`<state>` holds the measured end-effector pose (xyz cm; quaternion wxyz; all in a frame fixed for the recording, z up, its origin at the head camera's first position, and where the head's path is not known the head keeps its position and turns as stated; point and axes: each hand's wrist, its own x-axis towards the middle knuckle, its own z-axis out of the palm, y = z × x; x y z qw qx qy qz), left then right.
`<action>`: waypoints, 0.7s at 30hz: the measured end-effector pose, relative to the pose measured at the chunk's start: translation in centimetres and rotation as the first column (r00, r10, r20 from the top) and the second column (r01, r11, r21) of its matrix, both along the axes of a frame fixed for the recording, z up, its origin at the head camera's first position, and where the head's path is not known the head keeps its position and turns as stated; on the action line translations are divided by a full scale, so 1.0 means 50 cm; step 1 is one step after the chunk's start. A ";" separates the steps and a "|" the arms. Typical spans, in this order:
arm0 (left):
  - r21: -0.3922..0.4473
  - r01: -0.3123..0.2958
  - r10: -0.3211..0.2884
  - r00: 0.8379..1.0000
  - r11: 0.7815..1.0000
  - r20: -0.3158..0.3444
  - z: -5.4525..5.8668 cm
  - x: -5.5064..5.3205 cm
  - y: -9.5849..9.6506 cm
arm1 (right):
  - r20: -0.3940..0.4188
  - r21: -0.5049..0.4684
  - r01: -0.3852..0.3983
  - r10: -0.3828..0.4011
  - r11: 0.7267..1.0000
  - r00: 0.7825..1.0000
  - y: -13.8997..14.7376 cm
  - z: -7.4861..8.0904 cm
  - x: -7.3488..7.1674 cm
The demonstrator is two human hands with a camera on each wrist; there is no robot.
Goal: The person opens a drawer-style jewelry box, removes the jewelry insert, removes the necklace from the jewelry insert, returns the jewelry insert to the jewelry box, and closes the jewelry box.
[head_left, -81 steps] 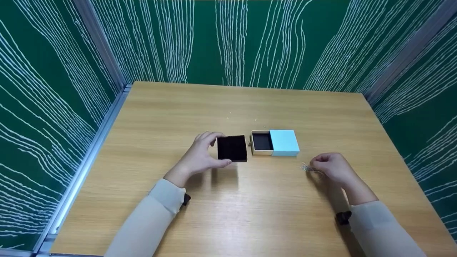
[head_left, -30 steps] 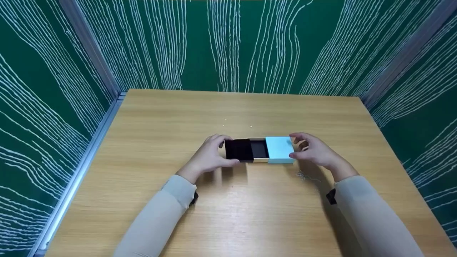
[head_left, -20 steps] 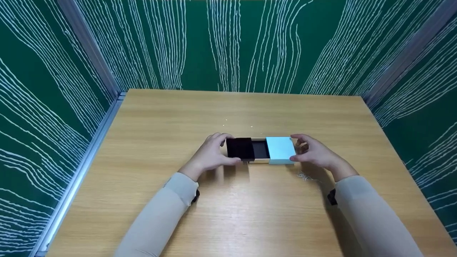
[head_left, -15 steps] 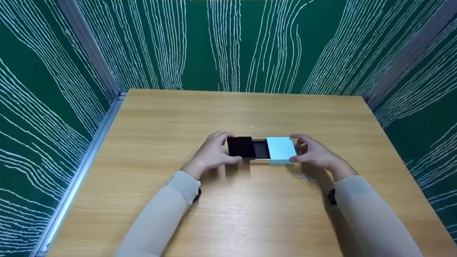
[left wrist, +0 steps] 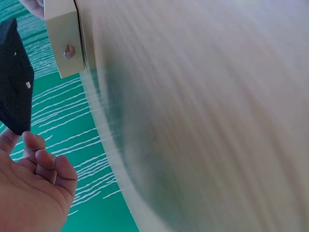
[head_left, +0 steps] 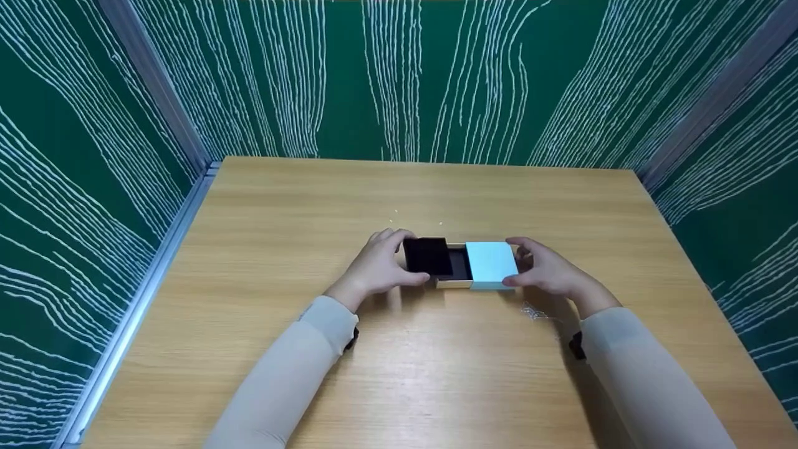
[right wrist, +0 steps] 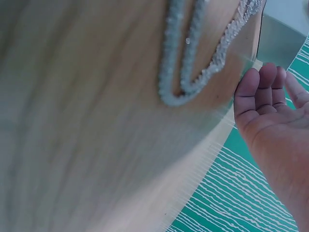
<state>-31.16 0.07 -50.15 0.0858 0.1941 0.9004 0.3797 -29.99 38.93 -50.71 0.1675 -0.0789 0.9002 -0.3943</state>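
My left hand point(head_left: 381, 265) pinches a square black foam pad point(head_left: 427, 256) by its left side, thumb at the near edge and fingers at the far edge. Tilted, the foam pad point(left wrist: 14, 79) shows a few pale specks in the left wrist view. It overlaps the open part of a gold-edged drawer point(head_left: 460, 262), which sticks out leftward from a light blue box sleeve point(head_left: 492, 265). A small knob point(left wrist: 69, 51) is on the drawer's front. My right hand point(head_left: 552, 269) holds the sleeve's right end between thumb and index finger, other fingers curled.
A thin silver chain necklace point(head_left: 533, 311) lies on the wooden table point(head_left: 399, 374) just below the right hand; the wrist view shows the necklace point(right wrist: 176, 96) looped. Tiny white crumbs point(head_left: 441, 223) dot the table behind the box. Green, white-streaked panels point(head_left: 349, 75) surround the table.
My right hand has let go of the necklace and taken hold of the blue sleeve. My left hand has carried the foam pad rightward, over the open drawer.
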 end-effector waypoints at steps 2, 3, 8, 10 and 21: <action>-0.004 0.001 -0.001 1.000 1.000 0.001 -0.002 -0.002 0.003 | -0.002 0.010 0.002 -0.002 1.000 1.000 -0.001 0.002 0.001; -0.008 0.001 -0.001 1.000 1.000 0.000 -0.003 -0.003 0.005 | -0.001 0.015 0.001 -0.001 1.000 1.000 -0.002 0.003 0.002; -0.024 0.006 -0.006 1.000 1.000 -0.004 -0.003 -0.006 0.015 | 0.006 0.038 0.002 -0.002 0.999 1.000 -0.005 0.009 0.005; -0.033 0.012 -0.012 1.000 0.999 -0.002 -0.002 -0.005 0.019 | 0.006 0.044 0.001 -0.002 0.999 1.000 -0.005 0.010 0.006; -0.075 0.025 -0.024 1.000 0.997 0.009 -0.006 -0.012 0.036 | -0.005 0.051 -0.001 0.001 0.999 1.000 -0.002 0.008 0.001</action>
